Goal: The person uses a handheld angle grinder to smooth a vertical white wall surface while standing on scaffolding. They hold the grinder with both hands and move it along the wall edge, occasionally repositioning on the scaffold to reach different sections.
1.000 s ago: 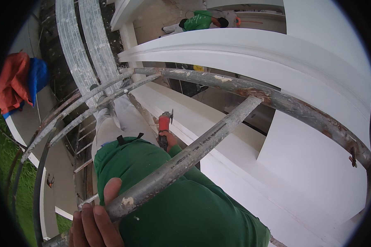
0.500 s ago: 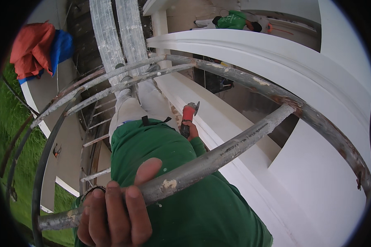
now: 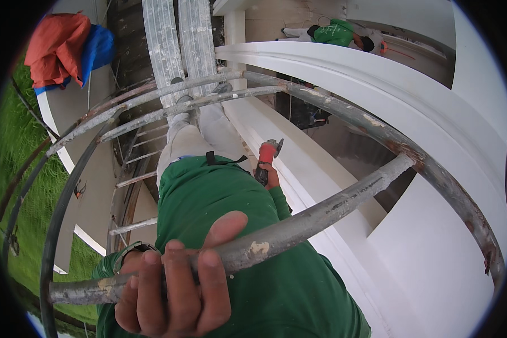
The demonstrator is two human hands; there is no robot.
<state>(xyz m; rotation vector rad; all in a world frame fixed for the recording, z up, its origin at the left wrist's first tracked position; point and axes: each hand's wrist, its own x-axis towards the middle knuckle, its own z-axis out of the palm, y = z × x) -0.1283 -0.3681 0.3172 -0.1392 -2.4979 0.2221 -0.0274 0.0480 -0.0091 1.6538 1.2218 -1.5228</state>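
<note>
My left hand (image 3: pixel 180 279), a watch at its wrist, is wrapped round a weathered grey scaffold pipe (image 3: pixel 298 225) that crosses over my green-clad body. My right hand (image 3: pixel 269 172) hangs by my hip, closed on a red and black angle grinder (image 3: pixel 265 158) whose disc end points up. My legs in pale trousers (image 3: pixel 186 141) reach toward two spattered metal planks (image 3: pixel 163 39), with my shoes partly behind the curved rails (image 3: pixel 203 101).
White ledges (image 3: pixel 377 62) and walls run along the right. A person in green (image 3: pixel 332 35) is beyond them. A red and blue tarp (image 3: pixel 56 48) lies at upper left over a wall edge. Ladder-like rungs (image 3: pixel 135 180) and green grass (image 3: pixel 28 180) show below on the left.
The view has shifted, so the planks, rails, tarp and my body appear further right. My left hand still grips the pipe, and my right hand still holds the grinder.
</note>
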